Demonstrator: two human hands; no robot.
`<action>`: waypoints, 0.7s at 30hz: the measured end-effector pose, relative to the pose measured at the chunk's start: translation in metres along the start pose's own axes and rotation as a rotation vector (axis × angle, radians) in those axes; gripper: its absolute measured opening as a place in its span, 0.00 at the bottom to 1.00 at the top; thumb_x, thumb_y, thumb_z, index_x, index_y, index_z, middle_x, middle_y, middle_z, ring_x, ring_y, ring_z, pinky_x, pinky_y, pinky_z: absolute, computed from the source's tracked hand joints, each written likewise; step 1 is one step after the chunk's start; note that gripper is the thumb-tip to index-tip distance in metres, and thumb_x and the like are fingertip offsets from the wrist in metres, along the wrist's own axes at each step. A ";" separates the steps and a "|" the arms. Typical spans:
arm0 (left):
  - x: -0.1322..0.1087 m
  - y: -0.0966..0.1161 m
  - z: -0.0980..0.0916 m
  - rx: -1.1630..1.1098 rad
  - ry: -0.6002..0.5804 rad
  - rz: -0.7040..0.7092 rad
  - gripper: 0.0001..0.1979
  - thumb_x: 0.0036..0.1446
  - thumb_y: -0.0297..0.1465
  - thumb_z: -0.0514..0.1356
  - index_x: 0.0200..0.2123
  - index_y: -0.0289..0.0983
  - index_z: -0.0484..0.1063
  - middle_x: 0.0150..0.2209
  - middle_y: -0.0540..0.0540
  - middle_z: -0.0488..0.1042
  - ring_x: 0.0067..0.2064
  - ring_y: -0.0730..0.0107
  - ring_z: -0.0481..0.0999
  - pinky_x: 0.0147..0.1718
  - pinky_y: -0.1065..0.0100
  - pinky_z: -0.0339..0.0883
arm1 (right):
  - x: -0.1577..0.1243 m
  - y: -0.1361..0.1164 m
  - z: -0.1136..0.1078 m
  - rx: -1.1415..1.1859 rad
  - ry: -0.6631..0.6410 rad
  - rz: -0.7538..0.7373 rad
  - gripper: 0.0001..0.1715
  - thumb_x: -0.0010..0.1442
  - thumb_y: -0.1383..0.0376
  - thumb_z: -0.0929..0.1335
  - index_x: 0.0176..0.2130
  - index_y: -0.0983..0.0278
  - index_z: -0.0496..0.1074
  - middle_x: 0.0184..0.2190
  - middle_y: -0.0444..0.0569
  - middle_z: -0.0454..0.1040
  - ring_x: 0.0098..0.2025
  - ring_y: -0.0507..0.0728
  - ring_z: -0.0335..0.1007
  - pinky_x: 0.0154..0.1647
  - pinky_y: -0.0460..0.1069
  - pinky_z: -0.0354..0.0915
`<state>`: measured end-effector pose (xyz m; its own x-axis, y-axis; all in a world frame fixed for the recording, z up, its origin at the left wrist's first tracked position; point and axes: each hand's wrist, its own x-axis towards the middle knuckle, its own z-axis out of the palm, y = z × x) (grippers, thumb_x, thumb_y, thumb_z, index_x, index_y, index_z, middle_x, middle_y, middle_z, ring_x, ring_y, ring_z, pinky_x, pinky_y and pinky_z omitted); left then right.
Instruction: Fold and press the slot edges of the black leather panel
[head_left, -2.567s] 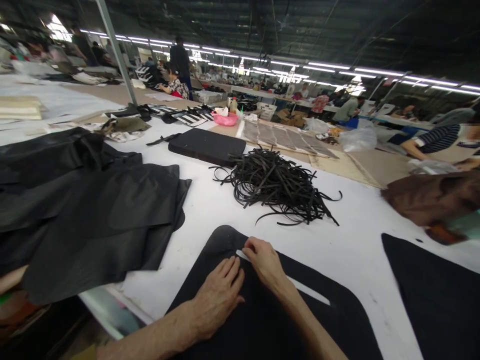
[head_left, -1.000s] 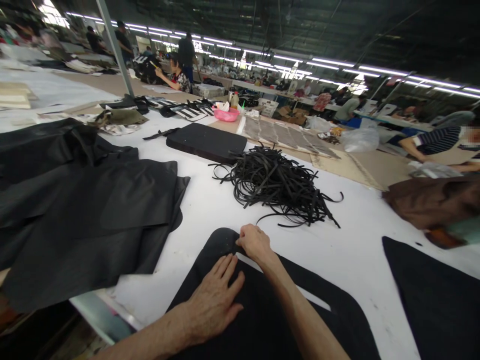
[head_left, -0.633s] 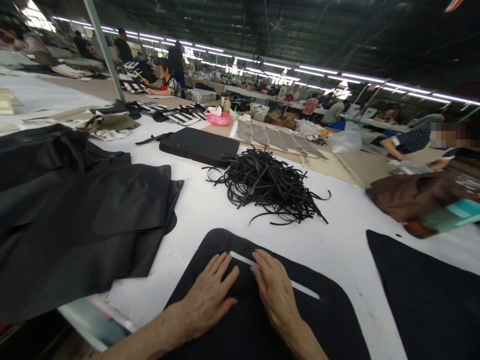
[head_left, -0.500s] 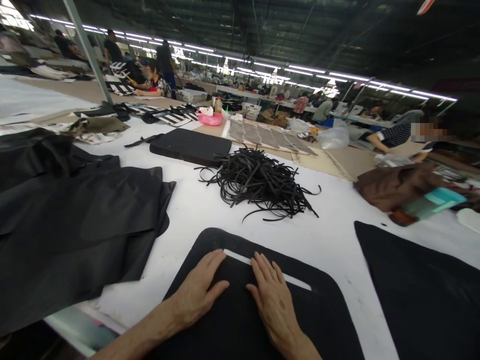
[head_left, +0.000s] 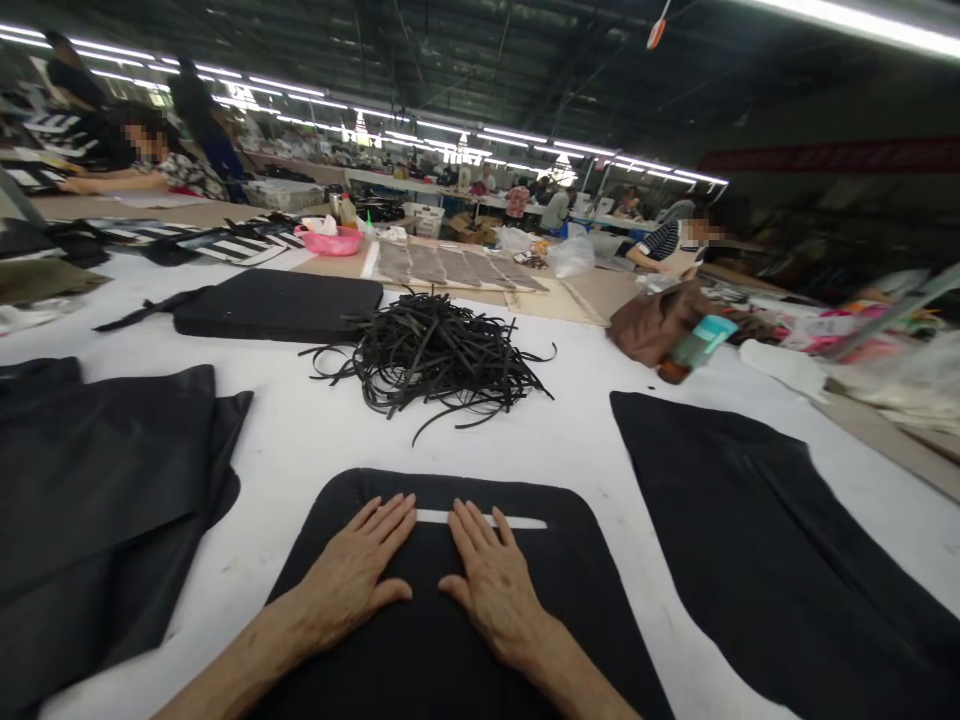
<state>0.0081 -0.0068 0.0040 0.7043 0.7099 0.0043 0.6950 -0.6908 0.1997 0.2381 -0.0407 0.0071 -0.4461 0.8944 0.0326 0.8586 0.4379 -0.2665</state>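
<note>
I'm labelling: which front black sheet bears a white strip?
The centre sheet, under the left hand and right hand: the strip crosses it, not the left sheets or right sheet.

**Palms Down, Side by Side**

From where I stood, the left grip (head_left: 349, 580), a bare hand, lay flat with its back turned up, its fingers (head_left: 390, 520) close together and pointing forward and a little inward. The right grip (head_left: 496, 585), just as bare, lay level with it, fingers straight, the little one set slightly apart. The left thumb (head_left: 394, 592) and the right thumb (head_left: 455, 588) stuck out toward each other, near but not touching. Neither hand was curled around anything. The left forearm (head_left: 244, 655) and the right forearm (head_left: 581, 675), both uncovered, slanted inward from either side.
</note>
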 end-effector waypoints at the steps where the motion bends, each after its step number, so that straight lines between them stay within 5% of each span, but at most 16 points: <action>1: 0.000 -0.001 0.001 0.015 0.007 0.005 0.37 0.56 0.53 0.46 0.62 0.39 0.45 0.63 0.43 0.46 0.63 0.56 0.48 0.60 0.51 0.46 | -0.006 0.007 -0.003 -0.008 -0.005 0.028 0.35 0.60 0.53 0.61 0.62 0.62 0.50 0.63 0.48 0.47 0.64 0.59 0.41 0.63 0.61 0.39; 8: -0.012 -0.014 0.007 0.124 0.145 -0.028 0.33 0.57 0.50 0.49 0.61 0.42 0.49 0.61 0.45 0.53 0.61 0.58 0.55 0.58 0.55 0.50 | -0.044 0.049 -0.019 -0.101 0.012 0.174 0.34 0.59 0.56 0.63 0.60 0.64 0.54 0.61 0.52 0.53 0.62 0.62 0.48 0.62 0.63 0.40; 11: -0.023 -0.029 0.012 0.148 0.265 -0.208 0.27 0.60 0.45 0.46 0.58 0.38 0.57 0.60 0.43 0.57 0.60 0.56 0.57 0.57 0.55 0.53 | -0.049 0.068 -0.028 -0.118 0.118 0.309 0.25 0.62 0.61 0.60 0.57 0.64 0.60 0.60 0.51 0.57 0.60 0.61 0.52 0.61 0.60 0.44; 15: -0.026 -0.042 0.003 0.120 0.336 -0.572 0.29 0.57 0.43 0.44 0.53 0.27 0.61 0.54 0.33 0.63 0.55 0.49 0.60 0.52 0.53 0.57 | -0.046 0.099 -0.045 -0.048 0.252 0.659 0.27 0.58 0.63 0.61 0.56 0.67 0.59 0.57 0.58 0.59 0.56 0.66 0.56 0.51 0.58 0.55; 18: -0.019 -0.045 -0.011 0.044 0.246 -0.708 0.26 0.54 0.43 0.45 0.46 0.30 0.66 0.47 0.35 0.67 0.47 0.48 0.65 0.45 0.54 0.61 | -0.041 0.119 -0.054 0.129 0.226 0.778 0.23 0.54 0.61 0.63 0.49 0.66 0.64 0.45 0.57 0.69 0.46 0.65 0.64 0.41 0.56 0.59; 21: -0.009 -0.041 -0.022 -0.073 0.196 -0.717 0.15 0.52 0.39 0.46 0.32 0.37 0.66 0.37 0.40 0.69 0.40 0.52 0.66 0.38 0.58 0.61 | -0.035 0.126 -0.056 0.220 0.198 0.768 0.07 0.50 0.62 0.64 0.30 0.62 0.68 0.28 0.48 0.70 0.33 0.60 0.66 0.31 0.51 0.57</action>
<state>-0.0299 0.0183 0.0169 0.0389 0.9990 0.0214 0.9579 -0.0434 0.2838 0.3765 -0.0114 0.0266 0.3160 0.9461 -0.0718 0.8281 -0.3119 -0.4657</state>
